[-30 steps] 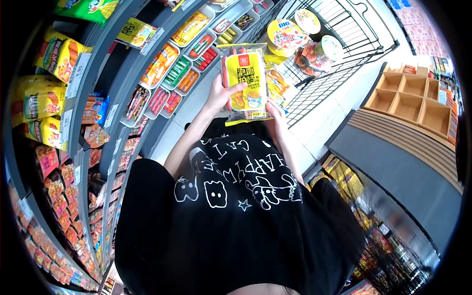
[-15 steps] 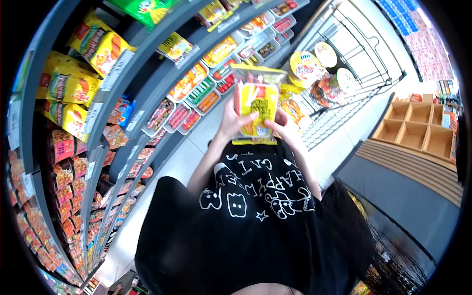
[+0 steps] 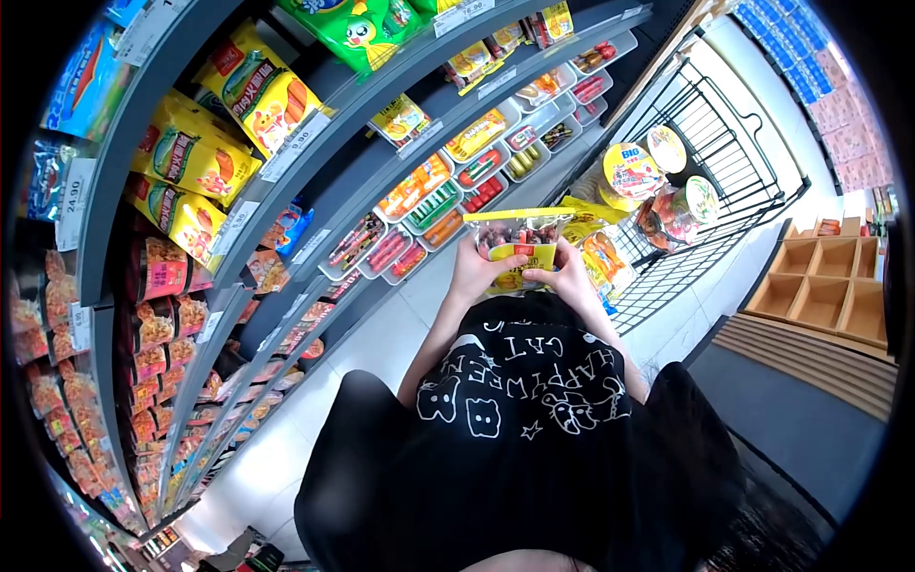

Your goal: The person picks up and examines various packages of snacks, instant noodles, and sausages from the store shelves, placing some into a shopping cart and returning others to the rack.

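A yellow snack packet [image 3: 519,238] with a clear window showing dark reddish contents is held between both hands at the centre, in front of the black shirt. My left hand [image 3: 478,272] grips its left side, thumb across the front. On the right side my right hand [image 3: 570,276] closes round the packet, its thumb close to the other thumb. Just beyond and to the right stands the black wire cart [image 3: 658,276], holding a yellow-lidded noodle cup [image 3: 633,172], other tubs and yellow packets [image 3: 604,259].
Curved shelves [image 3: 229,315] of snack bags and price labels fill the left side. Clear trays of sausages [image 3: 434,205] line the lower shelf near the hands. At the right is a wooden compartment rack [image 3: 810,286]; stacked blue and pink boxes [image 3: 810,67] stand behind.
The packet's top has tipped away, so its face looks shorter and the windowed part shows more. The shelves and cart have shifted right and down in view. Both hands still hold the packet.
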`<state>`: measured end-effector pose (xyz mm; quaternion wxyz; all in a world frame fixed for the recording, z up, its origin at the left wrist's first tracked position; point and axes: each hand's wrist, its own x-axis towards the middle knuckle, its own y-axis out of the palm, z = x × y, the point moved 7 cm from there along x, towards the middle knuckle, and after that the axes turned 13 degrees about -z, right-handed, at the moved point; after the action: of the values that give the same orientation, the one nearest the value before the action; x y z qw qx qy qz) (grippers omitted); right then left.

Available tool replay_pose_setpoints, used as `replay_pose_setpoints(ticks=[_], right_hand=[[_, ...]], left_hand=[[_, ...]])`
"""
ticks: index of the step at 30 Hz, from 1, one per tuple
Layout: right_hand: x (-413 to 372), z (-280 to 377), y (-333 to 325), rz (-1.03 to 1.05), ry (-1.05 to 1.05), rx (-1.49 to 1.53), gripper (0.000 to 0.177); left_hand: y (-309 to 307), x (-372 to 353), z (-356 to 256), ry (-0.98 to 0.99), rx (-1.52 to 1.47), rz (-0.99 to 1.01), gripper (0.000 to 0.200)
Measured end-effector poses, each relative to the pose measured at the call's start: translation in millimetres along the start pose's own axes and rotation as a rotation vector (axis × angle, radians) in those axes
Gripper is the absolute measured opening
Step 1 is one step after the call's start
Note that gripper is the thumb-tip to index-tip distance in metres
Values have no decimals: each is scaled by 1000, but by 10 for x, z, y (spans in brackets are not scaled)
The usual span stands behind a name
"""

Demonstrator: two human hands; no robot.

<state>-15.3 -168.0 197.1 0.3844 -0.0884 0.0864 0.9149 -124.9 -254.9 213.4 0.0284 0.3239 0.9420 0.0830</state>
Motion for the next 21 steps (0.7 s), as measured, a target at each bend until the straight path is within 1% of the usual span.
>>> replay_pose_setpoints(ticks=[2,4,6,7,8,9,10,11,12,14,15,16,18,19,20,21], right_hand=[[-10,56,24,3,-27,-33,40],[-35,84,18,-37,-23,-30,38],[-56,185,-8,-78,-150,-215,36],[-44,141,-38,-102,-174,-183,35],[-13,42,-89,-111,-210,-202,36],[11,-62,-175,-134,-216,-197,36],[16,-31,-187,-157,-221,-193,36],[1,4,-211,-166,-200,-82,37],[-20,114,-203,-150,-174,-69,38],[14,6,-221,-95,-81,99,41],[2,45,-235,-87,-39,108,41],[-8,120,-230,-60,-5,170,44],[5,142,-364,-103,-49,277,46],[-31,138,-493,-146,-22,210,46],[-77,89,-649,-223,-28,173,44],[-133,17,-819,-308,-21,144,44]], left_hand=[[6,-15,-84,-20,-52,-4,42],[10,-37,-182,-45,-88,-12,42],[55,-40,-205,-86,-112,86,43],[40,-33,-139,-36,-83,79,42],[44,-19,-141,-43,-72,97,42],[82,-15,-141,-43,15,154,41],[117,-20,-135,-43,103,213,41],[107,-9,-140,4,235,186,40],[131,-8,-97,-1,248,207,40],[165,8,15,62,340,245,49],[163,12,97,-28,365,254,41],[189,36,115,-27,382,277,41],[242,207,71,-111,167,188,26],[218,365,146,-73,124,182,26],[205,556,96,-18,146,136,27],[216,750,92,-48,79,94,28]])
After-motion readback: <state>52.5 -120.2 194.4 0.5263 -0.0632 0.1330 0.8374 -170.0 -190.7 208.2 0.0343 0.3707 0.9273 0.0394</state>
